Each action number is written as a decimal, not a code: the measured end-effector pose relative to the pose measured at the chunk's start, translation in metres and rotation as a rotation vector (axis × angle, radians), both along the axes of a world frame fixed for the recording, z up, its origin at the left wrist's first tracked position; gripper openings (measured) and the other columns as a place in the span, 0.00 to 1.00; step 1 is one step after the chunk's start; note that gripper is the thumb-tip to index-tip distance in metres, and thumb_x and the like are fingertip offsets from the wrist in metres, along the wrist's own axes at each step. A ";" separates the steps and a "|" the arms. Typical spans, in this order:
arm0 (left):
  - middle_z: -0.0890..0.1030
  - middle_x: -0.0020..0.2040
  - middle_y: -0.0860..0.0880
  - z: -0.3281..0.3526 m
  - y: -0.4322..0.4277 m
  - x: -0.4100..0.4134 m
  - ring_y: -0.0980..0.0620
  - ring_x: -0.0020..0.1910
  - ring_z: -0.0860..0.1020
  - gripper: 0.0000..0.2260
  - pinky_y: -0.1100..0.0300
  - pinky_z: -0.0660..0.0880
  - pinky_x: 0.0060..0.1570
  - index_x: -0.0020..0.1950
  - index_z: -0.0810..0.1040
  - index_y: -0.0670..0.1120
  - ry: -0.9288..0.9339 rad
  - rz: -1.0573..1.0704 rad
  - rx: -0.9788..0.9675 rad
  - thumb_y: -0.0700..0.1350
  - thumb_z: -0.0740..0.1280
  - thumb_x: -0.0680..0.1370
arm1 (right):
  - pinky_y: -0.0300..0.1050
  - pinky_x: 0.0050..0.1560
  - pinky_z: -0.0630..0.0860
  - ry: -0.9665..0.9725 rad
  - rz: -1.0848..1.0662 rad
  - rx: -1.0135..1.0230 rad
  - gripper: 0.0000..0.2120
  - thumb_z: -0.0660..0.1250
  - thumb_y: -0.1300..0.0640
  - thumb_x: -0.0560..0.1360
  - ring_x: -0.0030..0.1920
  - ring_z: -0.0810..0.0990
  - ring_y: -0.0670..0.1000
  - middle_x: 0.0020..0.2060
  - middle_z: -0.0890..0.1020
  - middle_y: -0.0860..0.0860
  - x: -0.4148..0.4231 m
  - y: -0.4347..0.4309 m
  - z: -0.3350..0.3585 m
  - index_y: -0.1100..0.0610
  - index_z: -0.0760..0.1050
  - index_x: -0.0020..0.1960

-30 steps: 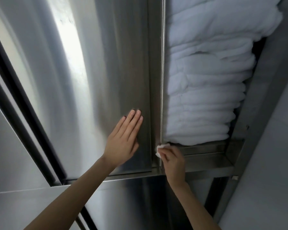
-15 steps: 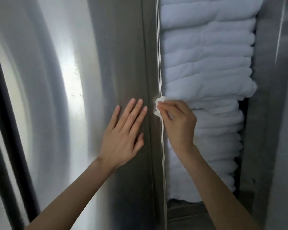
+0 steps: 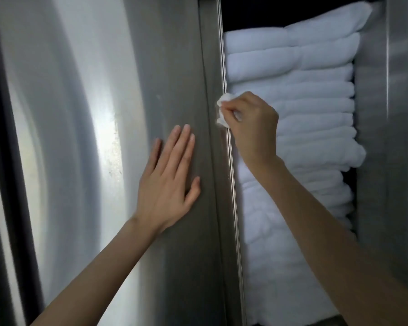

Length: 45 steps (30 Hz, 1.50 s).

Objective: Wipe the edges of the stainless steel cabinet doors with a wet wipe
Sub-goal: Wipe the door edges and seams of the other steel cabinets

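Note:
A stainless steel cabinet door (image 3: 104, 114) fills the left half of the view, and its right edge (image 3: 231, 184) runs as a thin vertical strip down the middle. My left hand (image 3: 170, 180) lies flat against the door face with straight fingers, just left of that edge. My right hand (image 3: 252, 128) pinches a small crumpled white wet wipe (image 3: 223, 109) and presses it against the door edge, a little above my left hand's fingertips.
Behind the edge the cabinet stands open, stacked high with folded white towels (image 3: 297, 128). The steel cabinet frame (image 3: 386, 137) rises on the right. A dark vertical gap (image 3: 7, 161) runs along the far left.
My right hand has slid the wipe upward along the door edge from near the bottom shelf. My left hand has stayed flat on the door. The view has tilted up the cabinet.

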<state>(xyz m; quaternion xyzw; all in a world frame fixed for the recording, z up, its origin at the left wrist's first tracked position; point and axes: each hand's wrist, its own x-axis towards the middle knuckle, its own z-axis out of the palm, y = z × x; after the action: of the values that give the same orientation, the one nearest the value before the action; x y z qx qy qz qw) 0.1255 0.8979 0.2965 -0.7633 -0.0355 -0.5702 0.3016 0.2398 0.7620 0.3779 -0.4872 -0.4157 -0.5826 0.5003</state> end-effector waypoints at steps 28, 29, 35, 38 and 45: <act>0.57 0.78 0.41 0.018 -0.007 0.015 0.44 0.78 0.53 0.29 0.43 0.52 0.76 0.77 0.58 0.38 -0.024 0.087 0.031 0.52 0.54 0.80 | 0.49 0.39 0.78 0.075 0.080 -0.175 0.03 0.75 0.67 0.67 0.37 0.82 0.55 0.37 0.83 0.55 0.012 -0.042 -0.111 0.63 0.83 0.40; 0.57 0.78 0.41 0.018 -0.010 0.019 0.44 0.78 0.53 0.29 0.42 0.52 0.76 0.77 0.57 0.38 -0.017 0.080 0.025 0.52 0.54 0.80 | 0.48 0.40 0.77 0.098 0.088 -0.160 0.02 0.75 0.67 0.67 0.37 0.82 0.54 0.37 0.83 0.55 0.012 -0.049 -0.114 0.63 0.83 0.40; 0.55 0.79 0.41 0.018 -0.037 0.045 0.44 0.79 0.51 0.30 0.42 0.51 0.76 0.78 0.55 0.38 0.025 0.061 0.009 0.53 0.53 0.80 | 0.46 0.46 0.78 0.174 0.015 -0.178 0.05 0.74 0.68 0.68 0.40 0.82 0.54 0.40 0.83 0.57 0.015 -0.088 -0.129 0.65 0.82 0.44; 0.53 0.79 0.41 0.018 -0.052 0.059 0.44 0.79 0.50 0.30 0.42 0.49 0.76 0.78 0.53 0.38 0.039 0.059 0.007 0.53 0.52 0.80 | 0.40 0.49 0.76 0.199 -0.043 -0.208 0.08 0.74 0.70 0.68 0.41 0.82 0.53 0.41 0.83 0.58 0.023 -0.109 -0.140 0.67 0.82 0.46; 0.49 0.80 0.40 0.018 -0.090 0.098 0.43 0.79 0.46 0.30 0.43 0.44 0.77 0.79 0.49 0.38 0.066 0.060 0.018 0.54 0.49 0.81 | 0.37 0.52 0.76 0.231 -0.159 -0.250 0.10 0.74 0.71 0.67 0.44 0.81 0.50 0.45 0.83 0.58 0.043 -0.149 -0.157 0.65 0.82 0.48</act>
<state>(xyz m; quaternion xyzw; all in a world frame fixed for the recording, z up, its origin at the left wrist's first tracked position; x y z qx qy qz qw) 0.2232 0.8080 0.3144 -0.7775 -0.0432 -0.5359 0.3262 0.2824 0.6127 0.2205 -0.6405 -0.3846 -0.5045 0.4327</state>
